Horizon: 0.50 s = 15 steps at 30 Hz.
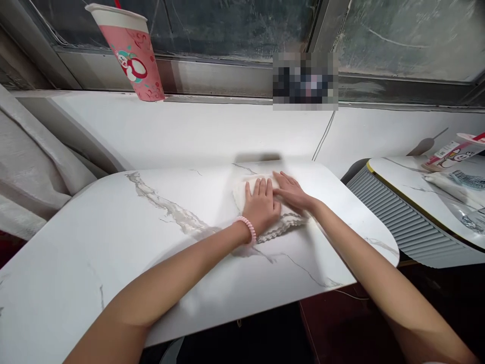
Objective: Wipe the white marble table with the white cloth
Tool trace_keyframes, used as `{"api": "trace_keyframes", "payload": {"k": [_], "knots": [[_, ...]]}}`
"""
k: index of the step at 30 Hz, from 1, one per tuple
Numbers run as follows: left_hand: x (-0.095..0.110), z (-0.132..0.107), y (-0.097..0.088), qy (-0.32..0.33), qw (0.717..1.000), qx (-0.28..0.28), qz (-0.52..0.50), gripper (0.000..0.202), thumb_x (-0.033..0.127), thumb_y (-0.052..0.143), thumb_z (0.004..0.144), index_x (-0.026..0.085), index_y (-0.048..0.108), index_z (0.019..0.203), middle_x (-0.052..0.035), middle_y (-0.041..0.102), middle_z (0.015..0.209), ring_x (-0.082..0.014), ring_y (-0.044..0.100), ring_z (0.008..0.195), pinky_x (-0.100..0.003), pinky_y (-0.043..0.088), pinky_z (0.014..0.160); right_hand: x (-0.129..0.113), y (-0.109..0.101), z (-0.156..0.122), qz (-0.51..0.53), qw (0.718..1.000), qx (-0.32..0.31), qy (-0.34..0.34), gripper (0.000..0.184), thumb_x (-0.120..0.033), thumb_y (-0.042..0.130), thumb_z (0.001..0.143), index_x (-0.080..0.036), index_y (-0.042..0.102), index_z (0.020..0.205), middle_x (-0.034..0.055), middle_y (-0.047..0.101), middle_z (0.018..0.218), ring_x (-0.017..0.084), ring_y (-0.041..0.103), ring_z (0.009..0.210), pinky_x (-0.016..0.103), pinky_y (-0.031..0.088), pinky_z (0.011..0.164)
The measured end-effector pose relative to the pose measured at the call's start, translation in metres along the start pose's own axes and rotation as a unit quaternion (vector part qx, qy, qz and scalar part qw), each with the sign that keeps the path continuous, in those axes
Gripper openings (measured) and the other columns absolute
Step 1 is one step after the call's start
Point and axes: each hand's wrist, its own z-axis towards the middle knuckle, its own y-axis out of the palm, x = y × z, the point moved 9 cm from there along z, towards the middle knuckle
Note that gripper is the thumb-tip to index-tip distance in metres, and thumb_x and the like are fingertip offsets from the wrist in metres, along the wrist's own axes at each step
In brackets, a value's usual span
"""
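A white cloth (246,188) with a scalloped edge lies on the white marble-patterned tabletop (113,242), right of its middle. My left hand (262,205) presses down on it, palm flat and fingers spread, with a pink coiled band around the wrist. Beside it, my right hand (293,192) rests on the right part of the cloth, fingers stretched out toward the wall and slightly blurred. The two hands meet near the left hand's thumb. Part of the cloth is hidden beneath both hands.
A pink paper cup (132,60) stands on the window ledge at the upper left, near a blurred-out patch. Grey-white curtain (22,167) hangs at the left. At the right, a ribbed cabinet (413,217) bears another cup (452,151) and plastic packaging.
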Motion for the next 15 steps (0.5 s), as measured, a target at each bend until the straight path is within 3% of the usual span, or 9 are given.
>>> {"api": "trace_keyframes", "payload": {"k": [4, 9, 15], "knots": [[-0.036, 0.041, -0.002, -0.043, 0.998, 0.037, 0.013, 0.055, 0.030, 0.029, 0.095, 0.006, 0.039, 0.144, -0.0176, 0.035, 0.154, -0.0283, 0.024, 0.146, -0.052, 0.013, 0.120, 0.003, 0.000, 0.050, 0.013, 0.998, 0.035, 0.042, 0.053, -0.040, 0.030, 0.096, -0.021, 0.045, 0.142, 0.0040, 0.040, 0.153, 0.025, 0.026, 0.146, 0.048, 0.020, 0.118], [-0.078, 0.079, -0.008, -0.117, 0.989, 0.089, 0.014, 0.052, 0.035, 0.029, 0.097, 0.009, 0.047, 0.138, -0.0204, 0.040, 0.151, -0.0337, 0.026, 0.144, -0.057, 0.018, 0.116, -0.001, -0.011, 0.086, 0.021, 0.991, 0.130, 0.013, 0.047, -0.036, 0.036, 0.092, -0.018, 0.056, 0.131, 0.0078, 0.056, 0.139, 0.026, 0.043, 0.134, 0.047, 0.029, 0.113], [-0.081, 0.106, -0.002, -0.077, 0.993, 0.074, 0.048, 0.048, 0.038, 0.034, 0.096, 0.013, 0.051, 0.134, -0.0179, 0.048, 0.144, -0.0321, 0.036, 0.138, -0.054, 0.022, 0.115, 0.015, -0.020, 0.105, 0.036, 0.985, 0.166, -0.001, 0.042, -0.036, 0.044, 0.088, -0.021, 0.062, 0.123, 0.0088, 0.061, 0.129, 0.029, 0.050, 0.124, 0.049, 0.034, 0.108]]}}
